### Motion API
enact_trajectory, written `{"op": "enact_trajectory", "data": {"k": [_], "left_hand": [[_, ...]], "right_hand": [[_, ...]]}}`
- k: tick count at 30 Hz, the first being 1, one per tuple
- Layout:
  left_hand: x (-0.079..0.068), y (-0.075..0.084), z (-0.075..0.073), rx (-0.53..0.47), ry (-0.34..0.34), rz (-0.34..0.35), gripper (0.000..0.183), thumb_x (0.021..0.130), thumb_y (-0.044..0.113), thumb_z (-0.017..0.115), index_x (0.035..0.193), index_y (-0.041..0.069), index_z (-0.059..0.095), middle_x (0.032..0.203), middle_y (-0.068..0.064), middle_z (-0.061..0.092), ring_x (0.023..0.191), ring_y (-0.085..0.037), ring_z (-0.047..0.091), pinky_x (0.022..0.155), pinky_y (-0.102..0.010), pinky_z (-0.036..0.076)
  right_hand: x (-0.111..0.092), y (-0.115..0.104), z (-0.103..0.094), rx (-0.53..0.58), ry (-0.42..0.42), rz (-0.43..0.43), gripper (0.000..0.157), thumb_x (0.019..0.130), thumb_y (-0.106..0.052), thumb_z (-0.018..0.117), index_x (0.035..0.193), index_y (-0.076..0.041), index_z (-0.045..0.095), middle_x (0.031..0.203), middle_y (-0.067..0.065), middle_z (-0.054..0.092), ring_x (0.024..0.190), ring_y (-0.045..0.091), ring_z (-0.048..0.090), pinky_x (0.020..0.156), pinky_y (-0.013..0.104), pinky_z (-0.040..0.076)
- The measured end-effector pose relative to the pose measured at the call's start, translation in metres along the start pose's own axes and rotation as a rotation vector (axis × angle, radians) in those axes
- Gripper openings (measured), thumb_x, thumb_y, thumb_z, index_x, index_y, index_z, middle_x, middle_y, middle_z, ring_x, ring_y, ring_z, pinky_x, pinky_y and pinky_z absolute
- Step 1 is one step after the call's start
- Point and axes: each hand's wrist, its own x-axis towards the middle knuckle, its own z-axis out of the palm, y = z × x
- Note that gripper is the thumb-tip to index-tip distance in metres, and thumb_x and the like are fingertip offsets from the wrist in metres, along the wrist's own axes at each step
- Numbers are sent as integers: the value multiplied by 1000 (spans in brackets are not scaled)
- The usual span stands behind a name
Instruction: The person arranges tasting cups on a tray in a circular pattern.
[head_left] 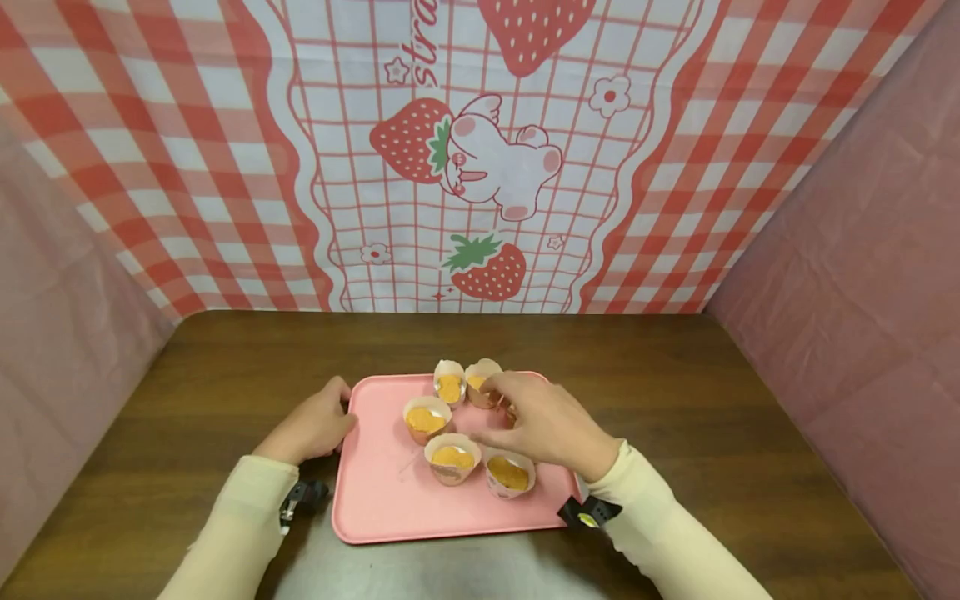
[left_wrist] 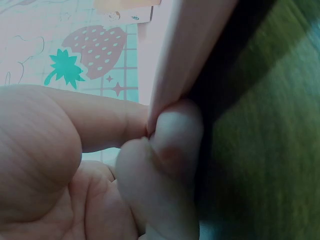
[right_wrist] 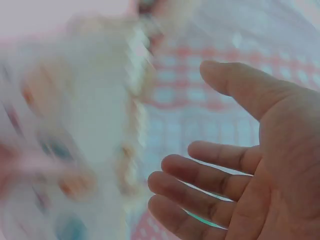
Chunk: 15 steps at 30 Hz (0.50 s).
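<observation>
On a pink tray (head_left: 375, 500) stand several paper baking cups with orange-yellow cake inside. My left hand (head_left: 311, 423) grips the tray's left rim, the thumb on top and curled fingers beneath; the left wrist view shows this hand (left_wrist: 150, 155) pinching the edge. My right hand (head_left: 551, 423) is over the right half of the tray, above a front cup (head_left: 510, 475) and beside a back cup (head_left: 482, 385). In the right wrist view the hand (right_wrist: 240, 165) has thumb and fingers apart, holding nothing, with a blurred paper cup (right_wrist: 95, 115) close by. Another cup is mostly hidden behind this hand.
The tray rests on a brown wooden table (head_left: 225, 358), with a shiny grey patch (head_left: 427, 571) at the front. A strawberry-print cloth (head_left: 480, 275) hangs behind, and pink cloths (head_left: 847, 250) hang at the sides. Three more cups stand at the tray's middle and back.
</observation>
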Motion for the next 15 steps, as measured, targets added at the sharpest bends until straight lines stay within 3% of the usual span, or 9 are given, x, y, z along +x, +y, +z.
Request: {"op": "enact_trajectory", "data": {"k": [4, 8, 15], "left_hand": [[-1, 0, 0, -3, -1, -3, 24, 97, 9, 55, 117, -2, 47, 70, -10, 58, 54, -21, 53, 52, -33, 46], [-1, 0, 0, 0, -1, -4, 24, 98, 9, 56, 117, -2, 46, 73, -10, 58, 55, -21, 54, 53, -33, 46], [0, -2, 1, -3, 12, 23, 22, 97, 8, 56, 114, -2, 46, 68, -8, 58, 51, -19, 53, 50, -33, 45]], "right_hand": [[-3, 21, -18, 63, 136, 71, 36, 90, -36, 80, 118, -16, 69, 108, 0, 71, 96, 19, 67, 80, 39, 55], [-6, 39, -23, 29, 224, 128, 31, 94, -27, 76, 119, -10, 69, 114, 4, 70, 102, 23, 67, 86, 46, 55], [-9, 54, -25, -114, 263, 254, 34, 93, -26, 76, 120, -7, 68, 113, 9, 70, 105, 29, 68, 87, 51, 56]]}}
